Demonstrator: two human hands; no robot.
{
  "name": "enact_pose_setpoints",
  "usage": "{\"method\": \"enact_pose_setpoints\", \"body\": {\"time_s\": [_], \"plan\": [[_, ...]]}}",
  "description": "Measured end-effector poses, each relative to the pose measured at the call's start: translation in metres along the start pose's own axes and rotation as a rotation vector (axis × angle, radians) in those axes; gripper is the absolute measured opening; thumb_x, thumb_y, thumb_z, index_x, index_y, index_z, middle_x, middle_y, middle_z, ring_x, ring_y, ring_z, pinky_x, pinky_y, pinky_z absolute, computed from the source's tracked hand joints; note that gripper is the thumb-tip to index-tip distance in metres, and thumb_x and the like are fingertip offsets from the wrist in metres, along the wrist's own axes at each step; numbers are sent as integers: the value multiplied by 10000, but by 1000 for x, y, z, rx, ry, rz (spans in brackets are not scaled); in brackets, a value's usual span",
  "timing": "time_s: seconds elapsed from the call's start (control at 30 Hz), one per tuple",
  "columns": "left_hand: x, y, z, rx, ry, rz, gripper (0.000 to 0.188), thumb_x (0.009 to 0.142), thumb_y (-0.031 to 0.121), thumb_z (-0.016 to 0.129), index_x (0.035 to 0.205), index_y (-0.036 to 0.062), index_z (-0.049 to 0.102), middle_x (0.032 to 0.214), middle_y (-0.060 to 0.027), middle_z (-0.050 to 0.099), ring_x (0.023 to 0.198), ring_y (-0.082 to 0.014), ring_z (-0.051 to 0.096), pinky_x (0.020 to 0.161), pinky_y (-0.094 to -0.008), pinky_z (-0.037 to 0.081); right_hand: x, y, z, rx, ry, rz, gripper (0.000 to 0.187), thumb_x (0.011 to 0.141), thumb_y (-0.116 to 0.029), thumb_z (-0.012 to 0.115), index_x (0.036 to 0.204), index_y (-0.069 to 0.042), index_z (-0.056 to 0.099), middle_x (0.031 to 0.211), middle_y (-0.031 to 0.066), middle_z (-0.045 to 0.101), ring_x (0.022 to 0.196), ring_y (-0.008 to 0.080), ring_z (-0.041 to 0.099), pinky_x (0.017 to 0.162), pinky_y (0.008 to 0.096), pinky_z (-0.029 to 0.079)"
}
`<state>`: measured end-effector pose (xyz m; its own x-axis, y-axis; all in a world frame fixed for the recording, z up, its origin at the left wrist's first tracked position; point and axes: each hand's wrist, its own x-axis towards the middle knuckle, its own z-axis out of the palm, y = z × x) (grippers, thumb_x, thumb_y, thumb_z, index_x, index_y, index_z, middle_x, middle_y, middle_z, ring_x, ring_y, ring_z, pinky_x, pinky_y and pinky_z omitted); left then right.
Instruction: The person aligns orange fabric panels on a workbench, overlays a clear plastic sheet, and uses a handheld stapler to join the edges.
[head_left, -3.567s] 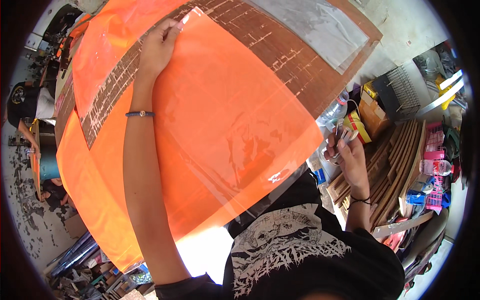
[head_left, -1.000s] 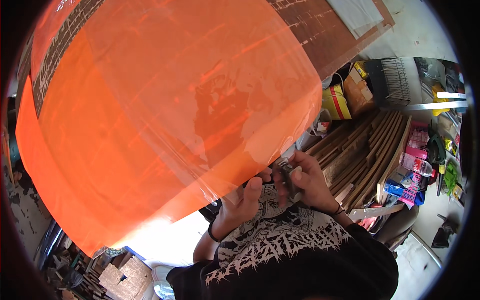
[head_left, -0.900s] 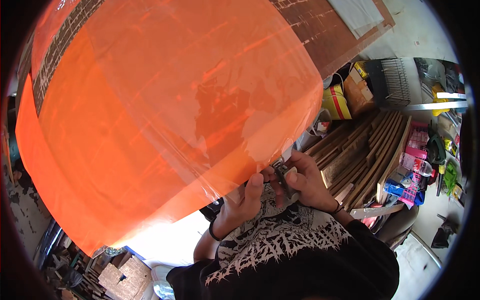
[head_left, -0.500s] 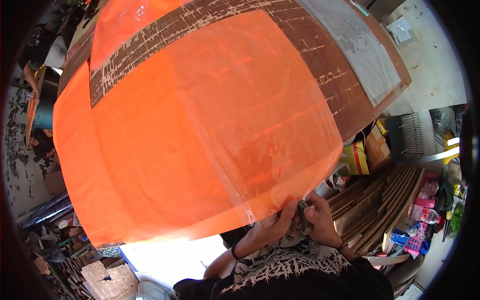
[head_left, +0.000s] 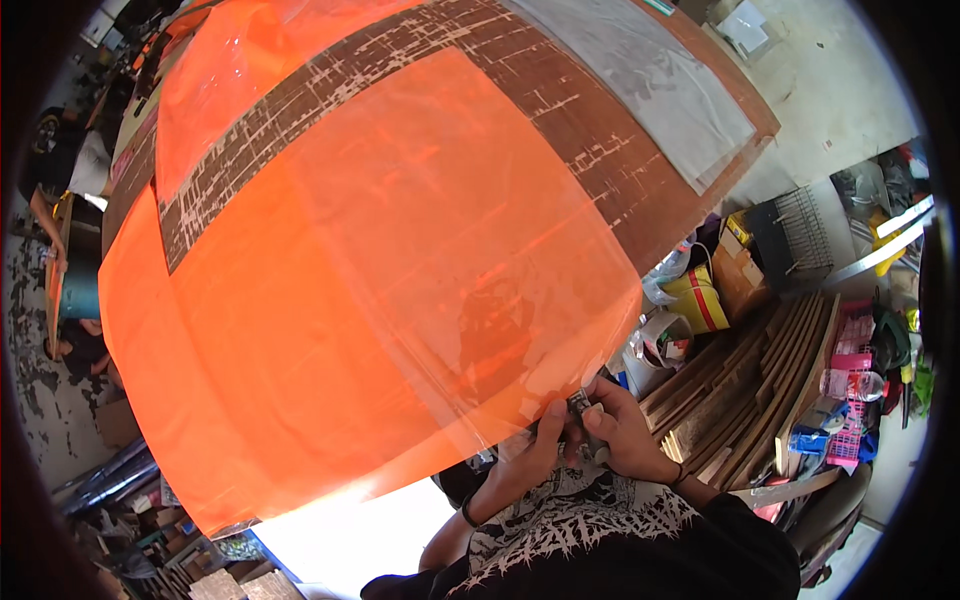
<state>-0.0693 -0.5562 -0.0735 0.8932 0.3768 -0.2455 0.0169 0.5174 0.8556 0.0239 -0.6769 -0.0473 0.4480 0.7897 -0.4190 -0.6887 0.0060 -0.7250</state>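
Note:
A large orange sheet (head_left: 250, 330) covers much of the table and hangs over its near edge. Over its right part lies a clear plastic sheet (head_left: 490, 230), wrinkled towards the near edge. There, my left hand (head_left: 535, 455) is closed, thumb up, pinching the edge of the sheets. Just to its right, my right hand (head_left: 628, 435) is closed around a small dark metal tool (head_left: 578, 402) at the same edge. Its exact kind is hard to make out, as fingers cover most of it.
The brown, scratched tabletop (head_left: 600, 150) carries a grey translucent sheet (head_left: 660, 85) on the far right. Stacked wooden strips (head_left: 740, 370) stand close to my right, beside a pink basket (head_left: 850, 400) and a yellow bag (head_left: 697, 300). Another person's arm (head_left: 48, 228) shows at far left.
The view has turned, so the sheets and tabletop sit further left. Both hands stay close together at the near edge, still gripping, with the small tool in the right one.

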Motion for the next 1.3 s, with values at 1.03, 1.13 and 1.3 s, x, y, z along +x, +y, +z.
{"method": "enact_pose_setpoints", "body": {"time_s": [1.03, 1.13, 1.3], "plan": [[0, -5, -5, -44, 6, 109, 235, 1023, 132, 474, 1148, -35, 582, 877, -51, 638, 714, -97, 591, 620, -230, 505, 7, -1, 4, 16, 21, -21, 503, 912, -279, 696, 1281, 12, 516, 1136, 69, 614, 911, 128, 614, 786, 274, 514], [-1, -5, -9, -6, -1, 132, 216, 1017, 106, 479, 1147, -32, 581, 869, -45, 638, 722, -92, 593, 633, -227, 512, 9, -3, 7, -11, 39, -18, 517, 906, -266, 705, 1295, 15, 512, 1200, 87, 606, 987, 131, 608, 836, 273, 507], [2, 1, -4, 60, 67, 157, 182, 1002, 91, 509, 1106, -28, 600, 843, -49, 639, 707, -99, 618, 611, -232, 517, 6, 0, 5, 27, 90, 26, 459, 908, -188, 697, 1280, 23, 531, 1232, 91, 597, 1099, 152, 580, 924, 295, 492]]}}
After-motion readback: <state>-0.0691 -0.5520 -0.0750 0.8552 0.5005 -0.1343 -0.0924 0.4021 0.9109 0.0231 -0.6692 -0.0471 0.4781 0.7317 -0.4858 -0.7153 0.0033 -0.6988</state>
